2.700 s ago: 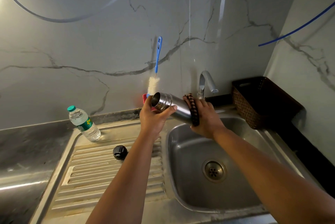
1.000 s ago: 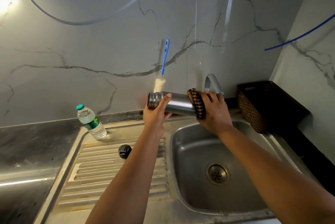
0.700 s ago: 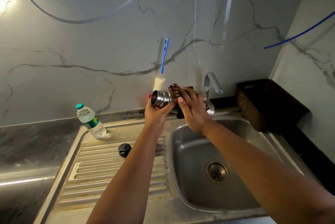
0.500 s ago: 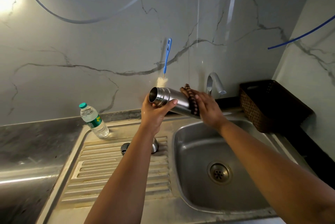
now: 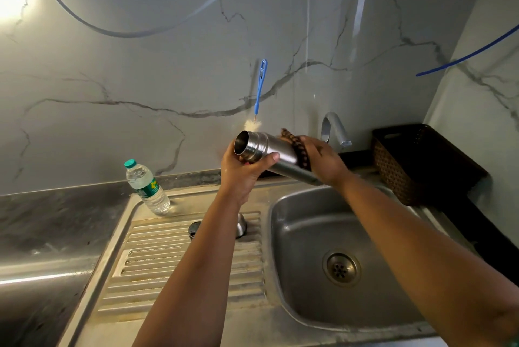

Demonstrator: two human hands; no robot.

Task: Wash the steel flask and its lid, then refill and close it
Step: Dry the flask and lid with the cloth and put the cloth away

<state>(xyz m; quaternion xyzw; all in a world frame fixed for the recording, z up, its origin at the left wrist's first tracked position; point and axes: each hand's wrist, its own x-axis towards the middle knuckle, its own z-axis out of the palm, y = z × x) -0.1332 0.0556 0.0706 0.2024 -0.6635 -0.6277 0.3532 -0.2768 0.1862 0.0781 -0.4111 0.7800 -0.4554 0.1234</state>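
Flask held sideways above the back edge of the sink, open mouth toward the left and tipped slightly up, base angled down over the basin. Left hand curls round the neck just below the mouth, thumb over the top; probably there to steady and turn the body. Right hand wraps a dark brown scrubber round the middle of the flask, fingers closed over it, so the outside wall gets rubbed while drips fall into the basin. Judged step: scrubbing the exterior; rinse, lid wash and refill not yet done.

Lid parts sit on the ribbed drainboard, partly hidden by the left forearm: 1 black cap and 1 steel cup-like piece just beside it. Cannot tell if they are washed. Plastic water bottle with green cap stands near the drainboard's back left corner, likely the refill source. Tap behind the basin, no water seen running. Blue-handled bottle brush stands against the wall behind the flask. Dark woven basket on the counter right of the sink. Grey-veined marble wall, steel counter, blue cable upper right.
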